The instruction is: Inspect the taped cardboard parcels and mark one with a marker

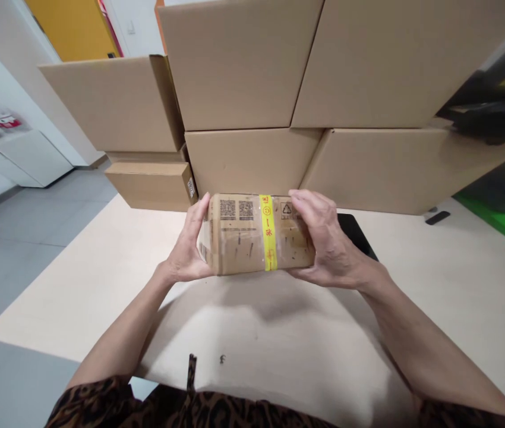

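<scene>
A small cardboard box (243, 246) is held up between my two hands over the table. Clear film or tape covers it, and a yellow strip with red characters runs around its right half. Two square codes are printed near its upper left, a recycling mark at the upper right. My left hand (190, 246) grips the left end, fingers at the top edge and thumb low. Around the right end my right hand (326, 244) is closed, its thumb near the bottom edge. The box's underside and far side are hidden.
Large cardboard cartons (239, 65) are stacked across the back of the pale table (435, 285). A flatter carton (150, 184) stands at the back left. Behind my right hand lies a flat black object (357, 235); a small black piece (438, 217) is farther right.
</scene>
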`<action>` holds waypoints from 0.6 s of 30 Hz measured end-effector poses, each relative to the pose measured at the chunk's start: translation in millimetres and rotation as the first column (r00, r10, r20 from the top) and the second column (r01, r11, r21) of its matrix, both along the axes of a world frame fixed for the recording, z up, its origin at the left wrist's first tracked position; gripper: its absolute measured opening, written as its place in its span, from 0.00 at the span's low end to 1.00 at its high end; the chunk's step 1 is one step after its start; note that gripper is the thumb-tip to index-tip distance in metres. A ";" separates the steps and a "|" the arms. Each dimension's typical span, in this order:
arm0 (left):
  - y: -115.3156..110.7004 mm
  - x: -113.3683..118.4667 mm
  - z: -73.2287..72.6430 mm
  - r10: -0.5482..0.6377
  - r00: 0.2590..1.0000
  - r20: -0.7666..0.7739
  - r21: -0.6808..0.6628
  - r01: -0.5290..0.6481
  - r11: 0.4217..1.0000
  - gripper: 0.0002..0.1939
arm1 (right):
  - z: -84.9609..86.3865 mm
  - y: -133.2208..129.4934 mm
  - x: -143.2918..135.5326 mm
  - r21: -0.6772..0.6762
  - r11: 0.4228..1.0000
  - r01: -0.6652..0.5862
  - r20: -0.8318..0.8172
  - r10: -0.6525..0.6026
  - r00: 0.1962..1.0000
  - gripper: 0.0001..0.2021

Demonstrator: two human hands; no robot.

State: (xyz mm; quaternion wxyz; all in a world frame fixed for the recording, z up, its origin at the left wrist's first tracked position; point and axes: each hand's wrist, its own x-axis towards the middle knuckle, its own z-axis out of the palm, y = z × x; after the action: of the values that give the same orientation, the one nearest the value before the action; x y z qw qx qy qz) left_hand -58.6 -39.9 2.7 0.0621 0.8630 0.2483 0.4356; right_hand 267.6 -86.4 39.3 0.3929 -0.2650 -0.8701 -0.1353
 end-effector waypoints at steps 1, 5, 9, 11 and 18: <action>-3.3 1.9 2.6 -0.002 1.000 -0.008 0.039 0.003 0.999 0.75 | -0.5 -1.8 -0.6 -0.034 0.999 0.024 0.027 -0.023 0.999 0.57; -23.4 18.0 13.6 -0.006 1.000 -0.014 0.193 0.009 0.981 0.70 | 0.2 -14.3 -8.9 -0.067 0.994 0.089 0.086 -0.083 0.993 0.56; -34.2 25.4 17.8 -0.011 0.999 -0.053 0.208 0.022 0.978 0.71 | 2.6 -18.4 -17.7 -0.019 0.999 0.047 0.057 -0.045 0.997 0.55; -31.4 20.8 17.3 -0.011 0.996 -0.091 0.191 0.028 0.981 0.74 | 3.1 -14.9 -17.4 -0.025 1.000 0.006 0.010 -0.005 1.000 0.55; 5.1 -17.3 10.8 -0.010 0.999 -0.032 0.028 0.011 1.000 0.86 | -8.5 4.9 7.6 -0.010 0.995 -0.101 -0.185 0.097 0.978 0.62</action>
State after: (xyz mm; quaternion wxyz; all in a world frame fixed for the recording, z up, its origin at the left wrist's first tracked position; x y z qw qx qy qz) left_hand -75.9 -34.8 13.5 0.0480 0.8719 0.2386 0.4249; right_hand 275.2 -81.5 30.9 0.4753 -0.2366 -0.8434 -0.0821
